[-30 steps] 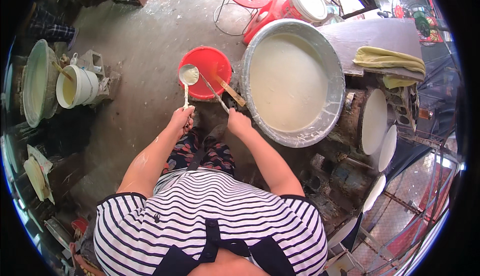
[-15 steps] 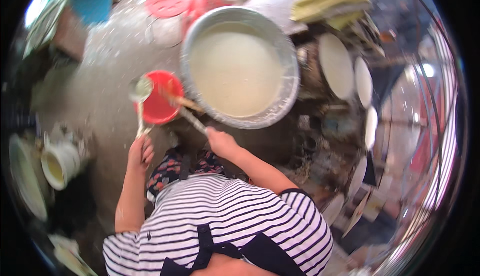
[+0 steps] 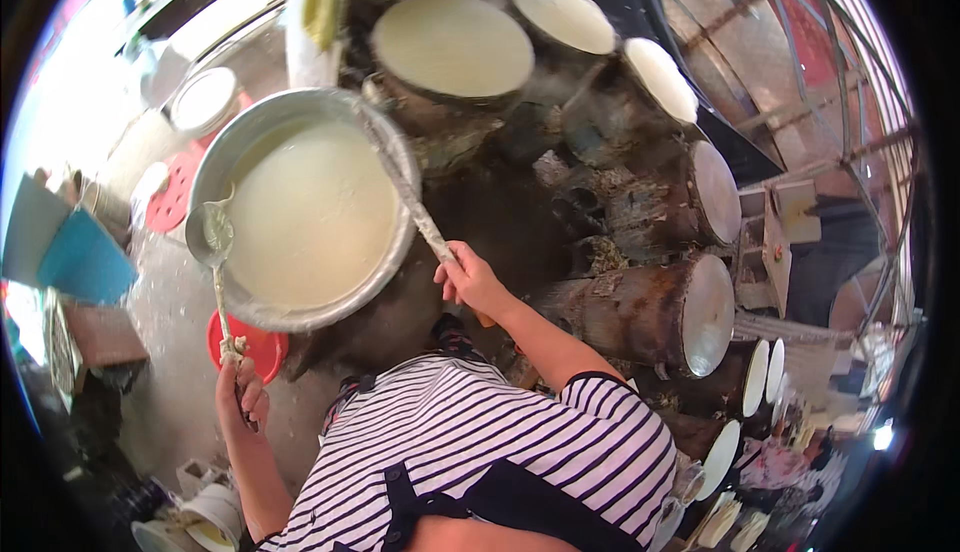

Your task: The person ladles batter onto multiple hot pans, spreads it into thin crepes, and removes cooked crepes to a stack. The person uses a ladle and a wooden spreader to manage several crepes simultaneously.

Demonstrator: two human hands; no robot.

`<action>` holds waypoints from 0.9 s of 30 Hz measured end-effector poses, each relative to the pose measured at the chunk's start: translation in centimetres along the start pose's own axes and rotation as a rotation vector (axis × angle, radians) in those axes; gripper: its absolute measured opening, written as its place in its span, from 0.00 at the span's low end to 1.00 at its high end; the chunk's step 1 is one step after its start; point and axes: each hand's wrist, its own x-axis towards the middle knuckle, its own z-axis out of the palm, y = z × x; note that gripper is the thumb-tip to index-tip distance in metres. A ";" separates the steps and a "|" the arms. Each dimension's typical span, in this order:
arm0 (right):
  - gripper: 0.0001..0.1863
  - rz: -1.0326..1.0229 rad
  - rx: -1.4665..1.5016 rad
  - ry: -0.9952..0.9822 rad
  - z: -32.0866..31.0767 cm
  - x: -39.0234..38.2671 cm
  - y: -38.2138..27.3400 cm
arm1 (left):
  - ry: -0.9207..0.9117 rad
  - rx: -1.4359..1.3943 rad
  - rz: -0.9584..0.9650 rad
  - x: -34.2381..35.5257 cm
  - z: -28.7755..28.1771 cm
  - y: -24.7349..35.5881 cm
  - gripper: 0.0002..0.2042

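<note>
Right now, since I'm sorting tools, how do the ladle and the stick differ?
The ladle ends in a round bowl; the stick is long and straight. The left hand holds the ladle; the right hand, the stick. In view, the ladle overlaps the metal basin on its left, the stick on its right. Both carry pale residue.

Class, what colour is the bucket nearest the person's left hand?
The bucket nearest the left hand is red; it shows best in the head view.

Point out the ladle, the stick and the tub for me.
Ladle (image 3: 209, 235): head view, on its bowl.
Stick (image 3: 424, 217): head view, on its shaft.
Tub (image 3: 305, 320): head view, on its near rim.
</note>
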 end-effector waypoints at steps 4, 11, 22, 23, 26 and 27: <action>0.15 0.027 0.030 -0.050 -8.2 2.1 2.3 | -0.196 -0.171 -0.085 6.2 3.9 -5.5 0.13; 0.16 -0.029 0.119 0.083 -19.7 2.3 0.6 | -0.145 -0.329 -0.246 6.9 23.2 -10.4 0.14; 0.15 -0.140 0.386 0.058 -22.3 0.7 -1.6 | -0.552 -0.481 -0.328 12.2 26.5 -13.0 0.16; 0.15 -0.156 0.424 -0.054 -21.6 1.2 -2.1 | -0.558 -0.473 -0.292 12.0 26.3 -12.9 0.18; 0.15 -0.179 0.330 -0.349 -18.7 3.0 -6.2 | -0.388 -0.144 0.021 10.1 27.9 -13.3 0.20; 0.14 -0.203 0.277 -0.455 -17.3 3.9 -7.5 | -0.310 -0.052 0.046 9.2 29.0 -13.7 0.20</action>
